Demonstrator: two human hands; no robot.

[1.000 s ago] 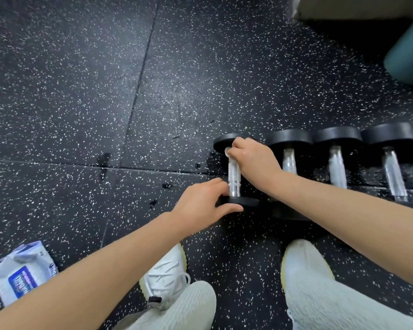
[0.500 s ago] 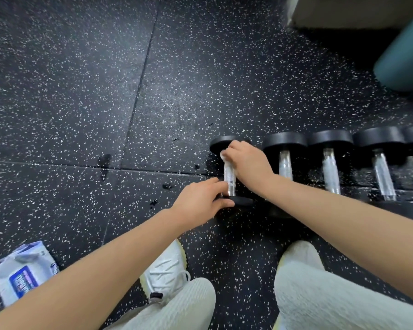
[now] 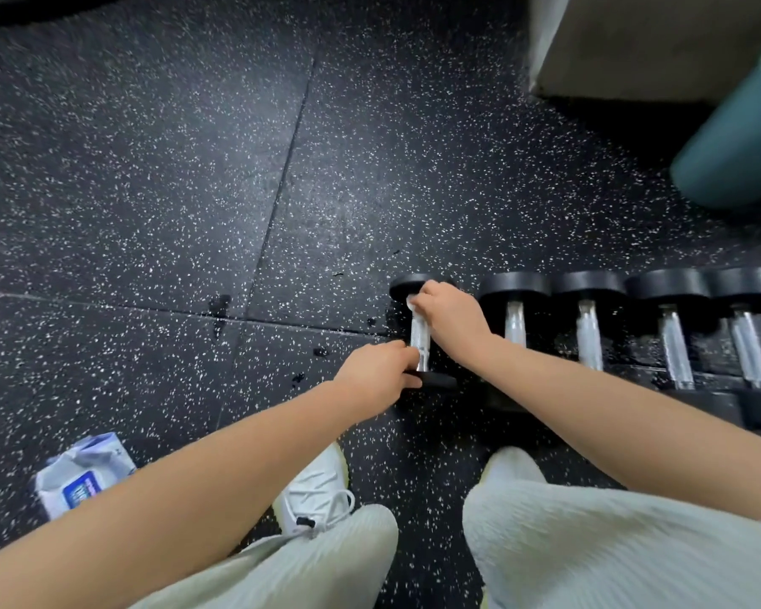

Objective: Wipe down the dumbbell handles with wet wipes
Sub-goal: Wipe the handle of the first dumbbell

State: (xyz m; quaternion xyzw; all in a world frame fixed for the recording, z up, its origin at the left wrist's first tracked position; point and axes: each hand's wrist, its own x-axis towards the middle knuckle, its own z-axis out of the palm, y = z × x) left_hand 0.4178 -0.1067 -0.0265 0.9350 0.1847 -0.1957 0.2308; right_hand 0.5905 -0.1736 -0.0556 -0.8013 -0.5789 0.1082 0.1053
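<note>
wipes pack point(image 3: 84, 479): on floor point(image 3: 150, 213), near left.
left hand point(image 3: 376, 373): grips dumbbell's point(image 3: 436, 381) near end, steadying it.
right hand point(image 3: 451, 320): pinches wet wipe point(image 3: 411, 301) at handle's point(image 3: 420, 345) far end.
do: wrap wipe round, drag full length (4 other dumbbells point(image 3: 589, 336) wait rightward).

No text is readable anywhere. Only candidate: wipes pack point(image 3: 84, 472) on the floor at lower left of the frame, which carries a blue label point(image 3: 81, 492) with white lettering, too blurred and small to make out any word, brand or number.
</note>
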